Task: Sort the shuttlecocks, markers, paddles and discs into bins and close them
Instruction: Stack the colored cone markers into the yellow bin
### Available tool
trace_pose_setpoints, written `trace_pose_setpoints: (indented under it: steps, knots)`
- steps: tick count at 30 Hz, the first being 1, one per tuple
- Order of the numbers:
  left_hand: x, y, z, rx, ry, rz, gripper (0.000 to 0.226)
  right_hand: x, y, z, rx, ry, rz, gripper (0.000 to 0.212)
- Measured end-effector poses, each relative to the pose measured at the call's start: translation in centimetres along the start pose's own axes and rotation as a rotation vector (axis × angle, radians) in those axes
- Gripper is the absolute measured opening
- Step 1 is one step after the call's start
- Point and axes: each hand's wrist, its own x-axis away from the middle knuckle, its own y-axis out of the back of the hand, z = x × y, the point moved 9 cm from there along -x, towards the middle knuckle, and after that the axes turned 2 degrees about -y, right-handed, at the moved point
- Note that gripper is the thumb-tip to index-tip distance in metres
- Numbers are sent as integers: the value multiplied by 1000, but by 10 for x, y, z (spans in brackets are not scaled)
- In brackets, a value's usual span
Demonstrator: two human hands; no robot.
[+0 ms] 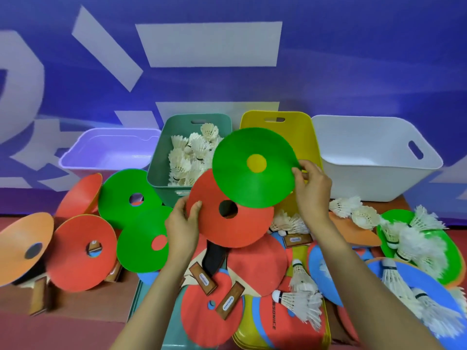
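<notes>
Left hand: the left hand (pixel 183 223) holds a red disc (pixel 242 228) by its left edge, with its fingers (pixel 195 207) clamped on the rim.
Right hand: the right hand (pixel 312 190) grips a green disc (pixel 252 170) by its right edge, fingers pinched on the rim.
Held discs: both are lifted above the pile. The green disc overlaps the red disc's top edge and sits in front of the yellow bin (pixel 303 132).
Bins: four open bins stand in a row at the back of the surface (pixel 75 329). From left to right they are the lavender bin (pixel 101 162), teal bin (pixel 161 173), yellow bin and white bin (pixel 366 183).
Shuttlecocks: a heap of white shuttlecocks (pixel 192 152) lies in the teal bin. Loose shuttlecocks (pixel 414 243) lie on the right, near the white bin.
Paddles: red paddles (pixel 257 263) with wooden handles lie overlapped beneath the hands.
Other discs: red, green and orange discs (pixel 80 251) lean together on the left.
</notes>
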Motion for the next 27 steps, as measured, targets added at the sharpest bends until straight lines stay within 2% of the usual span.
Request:
trace_pose_setpoints:
  steps: [3, 6, 8, 11, 14, 20, 24, 27]
  knots:
    - [-25, -11, -23, -4, -28, 52, 25, -31, 4, -9, 74, -39, -31, 26]
    - [-52, -22, -45, -17, -45, 105, 42, -56, -3, -10, 104, -90, 8, 54]
    - [-65, -31, -62, -19, -64, 130, 41, -68, -14, -8, 183, -87, 72, 67]
    - [-79, -63, -81, -67, -15, 249, 31, -89, -32, -21, 296, -164, 146, 54]
    - [-90, -107, -91, -247, -41, 406, 29, -109, -47, -34, 380, -250, 183, 36]
    - [-96, -183, -93, -575, -171, 584, 31, -129, -79, -58, 468, -243, 287, 34]
    - [-93, -221, -76, -717, -170, 769, 27, -119, -114, -94, 391, -350, 491, 37]
    - [-91, -229, -67, -786, -194, 812, 32, -109, -127, -116, 456, -389, 645, 40]
